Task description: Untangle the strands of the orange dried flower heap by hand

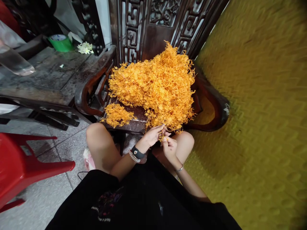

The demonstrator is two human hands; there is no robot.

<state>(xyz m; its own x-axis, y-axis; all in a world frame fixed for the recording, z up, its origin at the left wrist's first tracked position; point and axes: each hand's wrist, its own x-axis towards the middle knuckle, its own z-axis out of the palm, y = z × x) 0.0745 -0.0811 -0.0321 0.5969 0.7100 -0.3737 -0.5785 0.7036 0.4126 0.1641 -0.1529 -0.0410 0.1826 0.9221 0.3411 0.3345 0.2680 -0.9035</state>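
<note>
A big heap of orange stringy pieces (153, 84), curly and tangled, is piled on the dark wooden chair seat (140, 112). Left of its front lies a smaller clump of orange pieces (117, 115). Just in front of the heap, above my lap, my left hand (153, 135) is closed in a pinch on a small orange stringy piece (161, 138). My right hand (169, 147) pinches the same piece from below and to the right. Fingers partly cover it, so its full shape is hidden.
Curved chair arms (222, 111) flank the heap. At left, a dark wooden bench (48, 68) bears green tape (61, 44) and small pale flowers (85, 48). A red plastic stool (14, 166) stands at lower left. A yellow-brown textured surface (259, 127) borders the right.
</note>
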